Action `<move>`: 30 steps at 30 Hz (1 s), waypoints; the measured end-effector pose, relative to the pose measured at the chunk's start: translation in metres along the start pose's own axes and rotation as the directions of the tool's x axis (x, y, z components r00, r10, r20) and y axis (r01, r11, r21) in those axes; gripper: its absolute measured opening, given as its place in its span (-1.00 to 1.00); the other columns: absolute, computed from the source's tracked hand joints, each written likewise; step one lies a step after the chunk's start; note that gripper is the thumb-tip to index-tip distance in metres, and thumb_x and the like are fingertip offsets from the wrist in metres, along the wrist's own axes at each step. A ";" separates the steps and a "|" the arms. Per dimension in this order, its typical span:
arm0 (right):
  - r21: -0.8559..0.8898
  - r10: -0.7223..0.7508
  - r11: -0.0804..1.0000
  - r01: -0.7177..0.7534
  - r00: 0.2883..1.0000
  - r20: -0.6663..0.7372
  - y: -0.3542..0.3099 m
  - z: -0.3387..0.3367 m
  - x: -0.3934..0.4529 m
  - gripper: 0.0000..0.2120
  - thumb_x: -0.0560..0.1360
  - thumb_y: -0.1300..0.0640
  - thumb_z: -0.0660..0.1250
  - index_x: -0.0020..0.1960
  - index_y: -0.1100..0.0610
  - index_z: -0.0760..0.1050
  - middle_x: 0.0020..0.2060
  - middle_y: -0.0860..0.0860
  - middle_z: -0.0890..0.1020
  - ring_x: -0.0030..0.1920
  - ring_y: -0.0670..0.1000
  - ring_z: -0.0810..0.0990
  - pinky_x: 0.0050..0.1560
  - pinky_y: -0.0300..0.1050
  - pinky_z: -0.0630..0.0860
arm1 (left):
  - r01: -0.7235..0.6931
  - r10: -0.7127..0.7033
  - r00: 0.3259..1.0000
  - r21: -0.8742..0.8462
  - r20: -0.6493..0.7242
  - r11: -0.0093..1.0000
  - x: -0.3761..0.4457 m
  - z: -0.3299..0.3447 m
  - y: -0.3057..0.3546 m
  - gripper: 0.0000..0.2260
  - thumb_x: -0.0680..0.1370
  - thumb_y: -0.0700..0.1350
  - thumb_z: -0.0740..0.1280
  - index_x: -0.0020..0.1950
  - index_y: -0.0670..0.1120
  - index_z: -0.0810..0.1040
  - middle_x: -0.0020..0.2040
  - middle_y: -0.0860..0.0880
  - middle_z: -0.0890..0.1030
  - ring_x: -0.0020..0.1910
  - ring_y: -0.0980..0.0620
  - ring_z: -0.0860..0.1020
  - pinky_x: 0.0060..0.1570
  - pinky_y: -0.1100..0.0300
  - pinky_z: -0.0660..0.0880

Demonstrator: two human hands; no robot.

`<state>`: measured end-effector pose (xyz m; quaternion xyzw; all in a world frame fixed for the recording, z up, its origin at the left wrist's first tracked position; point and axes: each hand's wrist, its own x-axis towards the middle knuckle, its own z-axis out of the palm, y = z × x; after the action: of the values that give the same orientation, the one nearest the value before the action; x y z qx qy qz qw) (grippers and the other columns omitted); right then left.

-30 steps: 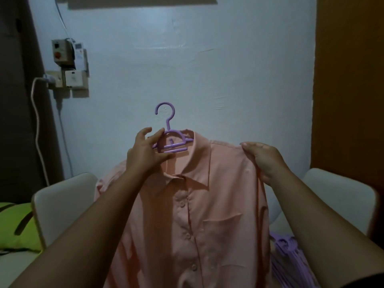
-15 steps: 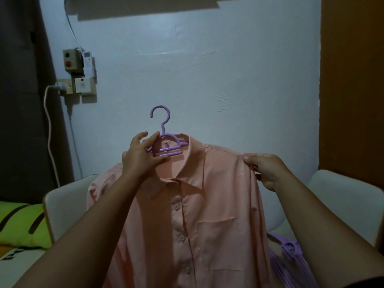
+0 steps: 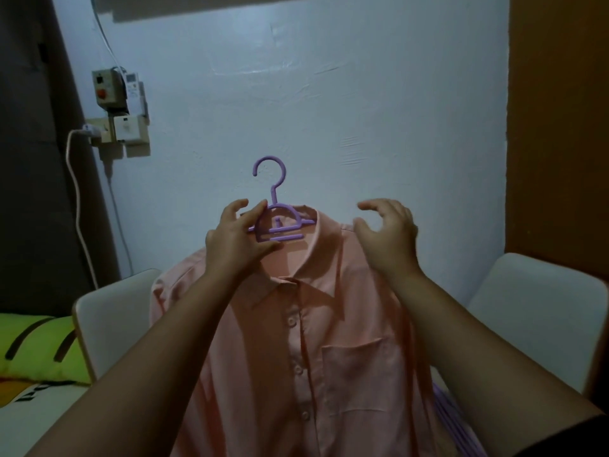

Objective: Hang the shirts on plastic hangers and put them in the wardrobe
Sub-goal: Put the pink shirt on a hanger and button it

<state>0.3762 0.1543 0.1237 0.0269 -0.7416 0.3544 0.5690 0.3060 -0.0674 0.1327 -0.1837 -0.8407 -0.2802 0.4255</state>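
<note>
Now, left hand (image 3: pixel 235 240) gripping purple hanger (image 3: pixel 280 222) at its neck, peach shirt (image 3: pixel 296 341) draped from it (collar over the bar), raised before the wall. Right of the hanger, right hand (image 3: pixel 387 239) hovering, fingers loosely spread, holding nothing.

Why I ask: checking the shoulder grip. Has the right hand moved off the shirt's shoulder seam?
Yes. The right hand has let go and lifted toward the collar of the shirt, fingers spread.
</note>
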 end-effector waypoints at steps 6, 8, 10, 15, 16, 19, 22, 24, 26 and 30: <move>-0.290 -0.263 0.868 0.403 0.869 0.420 -0.031 0.015 0.005 -0.50 0.45 -0.08 0.33 0.37 -0.04 0.37 0.31 -0.07 0.42 0.36 0.00 0.26 0.25 -0.04 0.12 | -0.067 0.067 0.997 -0.008 0.042 0.998 -0.007 0.011 0.023 -0.29 0.34 0.13 0.53 0.45 0.14 0.36 0.46 -0.03 0.29 0.28 -0.02 0.45 0.27 -0.03 0.38; -0.375 -0.261 0.804 0.461 0.841 0.475 -0.029 0.018 0.004 -0.45 0.47 -0.11 0.31 0.42 -0.05 0.28 0.34 -0.09 0.37 0.37 -0.01 0.24 0.27 0.02 0.10 | -0.093 0.095 0.993 -0.038 0.063 0.995 -0.007 0.012 0.026 -0.29 0.34 0.13 0.53 0.45 0.14 0.36 0.45 -0.03 0.30 0.26 -0.01 0.46 0.25 -0.03 0.40; -0.410 -0.266 0.773 0.485 0.833 0.484 -0.026 0.020 0.003 -0.42 0.47 -0.11 0.30 0.43 -0.04 0.24 0.35 -0.08 0.37 0.36 0.00 0.27 0.26 0.05 0.13 | -0.107 0.111 0.991 -0.058 0.075 0.993 -0.008 0.011 0.027 -0.29 0.34 0.10 0.54 0.45 0.11 0.37 0.44 -0.03 0.31 0.25 -0.01 0.46 0.23 0.01 0.43; -0.326 -0.343 0.798 0.508 0.826 0.448 -0.018 0.024 0.005 -0.43 0.45 -0.08 0.34 0.41 0.05 0.30 0.29 0.00 0.44 0.23 0.06 0.44 0.12 0.01 0.33 | -0.169 0.185 0.981 -0.194 0.066 0.966 -0.009 0.001 0.028 -0.30 0.35 -0.04 0.56 0.44 0.00 0.39 0.40 -0.07 0.34 0.17 0.04 0.47 0.22 0.12 0.45; -0.298 -0.344 0.814 0.498 0.827 0.445 -0.016 0.025 0.006 -0.42 0.44 -0.05 0.36 0.40 0.06 0.31 0.28 0.01 0.45 0.22 0.08 0.45 0.11 0.03 0.37 | -0.177 0.197 0.978 -0.221 0.071 0.959 -0.009 -0.003 0.027 -0.32 0.36 -0.03 0.55 0.44 -0.01 0.39 0.40 -0.07 0.34 0.16 0.07 0.46 0.21 0.21 0.42; -0.253 -0.313 0.860 0.442 0.851 0.422 -0.010 0.023 0.012 -0.40 0.40 0.03 0.39 0.40 0.07 0.32 0.29 0.03 0.45 0.24 0.11 0.43 0.12 0.05 0.40 | -0.217 0.227 0.973 -0.176 0.039 0.960 -0.012 -0.009 0.015 -0.34 0.39 0.24 0.39 0.44 0.04 0.39 0.38 -0.07 0.38 0.29 0.03 0.42 0.26 0.20 0.37; -0.254 -0.230 0.908 0.333 0.904 0.361 0.000 0.020 0.022 -0.37 0.36 0.06 0.41 0.40 0.03 0.33 0.29 0.01 0.44 0.27 0.11 0.41 0.15 0.05 0.37 | -0.130 0.130 0.991 -0.018 0.015 0.991 -0.015 -0.008 -0.005 -0.29 0.38 0.39 0.09 0.45 0.07 0.36 0.39 -0.06 0.40 0.34 -0.01 0.39 0.28 0.04 0.32; -0.264 -0.169 0.930 0.254 0.936 0.308 0.008 0.017 0.028 -0.38 0.35 0.06 0.40 0.39 -0.01 0.34 0.28 -0.01 0.45 0.28 0.11 0.41 0.16 0.04 0.36 | -0.049 0.050 0.999 0.062 -0.009 0.997 -0.020 -0.005 -0.016 -0.29 0.39 0.41 -0.01 0.46 0.12 0.34 0.41 -0.02 0.39 0.36 0.01 0.37 0.25 0.02 0.26; -0.265 -0.132 0.942 0.205 0.954 0.268 0.016 0.017 0.033 -0.39 0.35 0.06 0.40 0.38 -0.01 0.35 0.28 0.00 0.45 0.28 0.11 0.41 0.17 0.05 0.35 | 0.007 -0.006 1.000 0.064 -0.014 0.998 -0.023 0.001 -0.022 -0.29 0.40 0.41 -0.06 0.47 0.16 0.31 0.44 0.00 0.33 0.39 0.00 0.31 0.24 -0.01 0.22; -0.272 -0.089 0.950 0.151 0.970 0.228 0.029 0.019 0.040 -0.37 0.36 0.08 0.41 0.41 0.01 0.33 0.30 0.03 0.44 0.30 0.13 0.39 0.18 0.07 0.32 | 0.090 -0.091 0.996 -0.065 -0.003 0.994 -0.015 0.014 -0.019 -0.28 0.39 0.43 -0.06 0.48 0.16 0.29 0.52 0.00 0.19 0.43 -0.04 0.20 0.35 -0.05 0.15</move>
<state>0.3336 0.1798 0.1425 0.0272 -0.8388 0.2026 0.5045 0.2962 -0.0742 0.1076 -0.1584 -0.8372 -0.3270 0.4087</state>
